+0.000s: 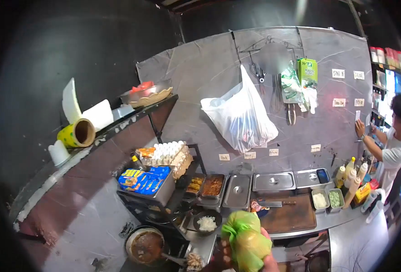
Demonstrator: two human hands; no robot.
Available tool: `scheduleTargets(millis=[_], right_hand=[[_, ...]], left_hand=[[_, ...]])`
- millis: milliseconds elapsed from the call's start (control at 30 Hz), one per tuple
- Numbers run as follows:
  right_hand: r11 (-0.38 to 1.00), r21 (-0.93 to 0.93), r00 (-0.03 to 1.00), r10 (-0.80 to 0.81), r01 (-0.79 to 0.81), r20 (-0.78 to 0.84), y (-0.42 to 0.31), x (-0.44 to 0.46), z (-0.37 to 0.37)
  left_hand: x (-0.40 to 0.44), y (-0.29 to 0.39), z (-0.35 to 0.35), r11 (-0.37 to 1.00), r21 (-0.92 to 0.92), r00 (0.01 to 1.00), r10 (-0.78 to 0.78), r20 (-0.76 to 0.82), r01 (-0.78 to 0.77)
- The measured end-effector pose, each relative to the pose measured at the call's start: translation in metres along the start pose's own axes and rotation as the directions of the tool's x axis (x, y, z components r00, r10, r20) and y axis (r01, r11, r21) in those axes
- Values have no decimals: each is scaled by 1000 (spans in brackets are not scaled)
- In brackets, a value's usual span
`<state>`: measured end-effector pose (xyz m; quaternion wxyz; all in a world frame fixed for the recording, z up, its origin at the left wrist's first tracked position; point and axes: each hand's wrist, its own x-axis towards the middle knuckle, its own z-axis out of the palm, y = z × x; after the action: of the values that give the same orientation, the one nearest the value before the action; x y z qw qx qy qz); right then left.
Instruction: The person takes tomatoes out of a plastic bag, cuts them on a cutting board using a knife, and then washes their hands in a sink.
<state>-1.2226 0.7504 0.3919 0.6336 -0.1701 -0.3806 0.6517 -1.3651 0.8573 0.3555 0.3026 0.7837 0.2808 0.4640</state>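
At the bottom centre, a knotted-looking green plastic bag (247, 240) bulges with round, yellowish contents that I cannot make out. My left hand (226, 255) grips its left side, mostly hidden behind it. On the other side, my right hand (269, 259) has its fingers closed against the bag. Just beyond the bag are a wooden cutting board (295, 220) and a cleaver (273, 204) lying along its back edge. A dark bowl of white rice (206, 223) sits to the left of the bag.
A pan of brown liquid (145, 245) is at lower left, its handle pointing right. Lidded steel trays (274, 181) line the counter's back. Squeeze bottles (351, 188) stand at right. Egg trays (164, 154) top the rack. Another person (391, 140) is at the far right, hands at the wall.
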Motion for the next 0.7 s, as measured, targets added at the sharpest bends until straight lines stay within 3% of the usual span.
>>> scheduleTargets(millis=[133,233,267,333,367,433,467,500,533,567,600,633,667,700], right_hand=[[988,-139,992,-57,72,109,-68,94,-8],[978,-167,964,-76,122,254,-113,160,-8],[973,-149,936,-116,173,332,-119,177,-14],[958,-232,949,-95,170,301,-123,193,-35],[946,-277,957,-88,167,277,-123,197,-48],[775,-611,977,-39,162,210,-110,202,-95],[646,-750,986,-25,141,163,-98,201,-125],[587,-804,992,6,98,125,-80,198,-161],[523,-851,997,28,52,78,-60,193,-196],[612,-779,990,92,-140,-106,-45,184,-218],[687,-651,941,161,-323,-297,-30,168,-237],[674,-631,912,170,-383,-372,-12,150,-261],[668,-598,871,162,-443,-464,7,131,-290],[672,-551,818,147,-495,-556,27,108,-317]], left_hand=[[109,-18,-32,989,138,932,104,-346,-59],[211,16,-99,879,446,651,438,-620,-167],[248,34,-127,809,561,532,557,-638,-175],[326,78,-183,686,706,376,709,-596,-175],[364,98,-206,658,729,362,737,-571,-190],[441,138,-253,599,771,332,788,-518,-217],[470,144,-291,551,807,443,790,-424,-211],[508,142,-329,306,948,375,891,-254,-84],[544,139,-363,149,989,364,922,-132,-18],[572,137,-388,60,995,414,906,-86,76],[591,135,-417,141,983,616,767,-182,116],[615,119,-448,145,985,672,720,-173,98],[630,96,-453,200,978,617,762,-196,63],[651,66,-474,294,951,689,670,-277,97]])
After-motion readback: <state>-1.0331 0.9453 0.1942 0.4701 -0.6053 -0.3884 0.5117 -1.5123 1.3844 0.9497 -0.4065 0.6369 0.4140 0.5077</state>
